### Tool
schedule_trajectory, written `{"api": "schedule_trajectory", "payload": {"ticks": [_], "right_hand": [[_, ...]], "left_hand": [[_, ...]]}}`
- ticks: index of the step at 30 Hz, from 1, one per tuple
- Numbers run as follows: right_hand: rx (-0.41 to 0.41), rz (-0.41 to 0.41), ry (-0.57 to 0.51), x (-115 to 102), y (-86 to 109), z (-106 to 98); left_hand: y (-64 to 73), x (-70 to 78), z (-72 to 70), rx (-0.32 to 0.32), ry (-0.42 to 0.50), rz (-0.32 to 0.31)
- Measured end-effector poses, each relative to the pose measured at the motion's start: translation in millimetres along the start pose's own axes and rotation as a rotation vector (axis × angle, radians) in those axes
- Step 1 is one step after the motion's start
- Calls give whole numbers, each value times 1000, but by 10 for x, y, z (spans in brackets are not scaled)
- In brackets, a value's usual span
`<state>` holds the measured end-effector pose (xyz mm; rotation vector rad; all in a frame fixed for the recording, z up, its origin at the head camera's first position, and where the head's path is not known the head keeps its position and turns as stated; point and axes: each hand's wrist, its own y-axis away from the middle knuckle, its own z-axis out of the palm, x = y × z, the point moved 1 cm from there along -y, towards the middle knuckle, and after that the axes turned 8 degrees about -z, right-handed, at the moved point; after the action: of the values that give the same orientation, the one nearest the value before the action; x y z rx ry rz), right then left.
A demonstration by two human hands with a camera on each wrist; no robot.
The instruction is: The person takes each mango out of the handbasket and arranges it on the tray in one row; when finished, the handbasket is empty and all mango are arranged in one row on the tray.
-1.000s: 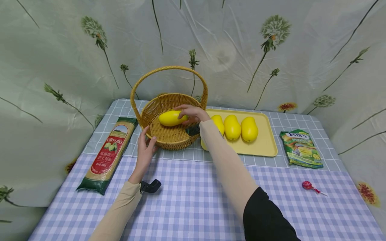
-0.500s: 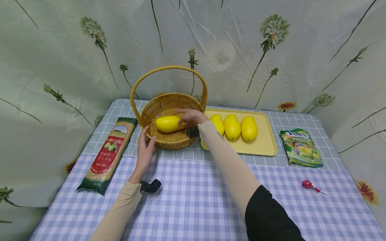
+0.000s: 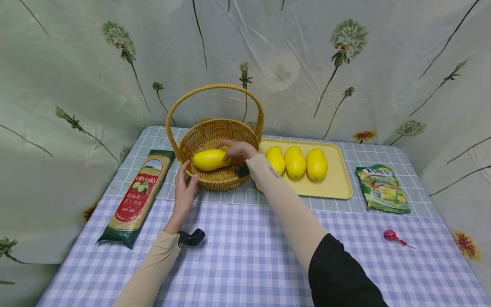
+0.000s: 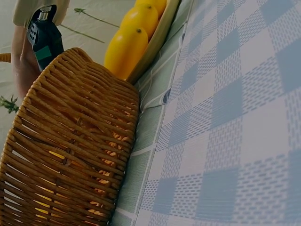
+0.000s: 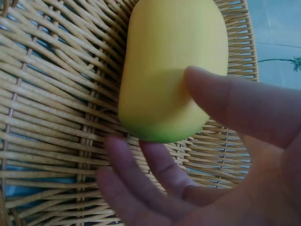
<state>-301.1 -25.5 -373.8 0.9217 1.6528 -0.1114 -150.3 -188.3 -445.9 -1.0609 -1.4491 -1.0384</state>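
Observation:
A wicker basket (image 3: 224, 185) with a tall hoop handle stands at the back of the table. One yellow mango (image 3: 209, 160) lies on its side in it. My right hand (image 3: 237, 151) reaches in from the right. Its fingertips are at the mango's greenish end in the right wrist view, the thumb (image 5: 235, 94) over its upper surface and the other fingers spread beneath. My left hand (image 3: 186, 185) holds the basket's front left rim; the left wrist view shows the woven wall (image 4: 70, 136) but not that hand.
A yellow tray (image 3: 337, 179) with several mangoes (image 3: 295, 162) stands right of the basket, partly behind the right forearm. Left lies a spaghetti pack (image 3: 138, 196). A green candy bag (image 3: 382, 189) and a red lollipop (image 3: 390, 235) lie at the right.
The mango in the basket has shifted left and slightly toward me, its near end turning a little. My right hand has moved left with it. The left hand and the basket have stayed put.

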Motion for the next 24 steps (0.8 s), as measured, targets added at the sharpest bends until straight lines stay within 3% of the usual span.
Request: {"api": "schedule_trajectory", "payload": {"ticks": [11, 20, 24], "right_hand": [[42, -49, -65, -21, 84, -52], [115, -212, -204, 14, 264, -139], [111, -286, -255, 34, 401, -190]], "left_hand": [[2, 0, 2, -6, -1, 2], [3, -4, 2, -4, -6, -2], [9, -5, 2, 0, -17, -7]]}}
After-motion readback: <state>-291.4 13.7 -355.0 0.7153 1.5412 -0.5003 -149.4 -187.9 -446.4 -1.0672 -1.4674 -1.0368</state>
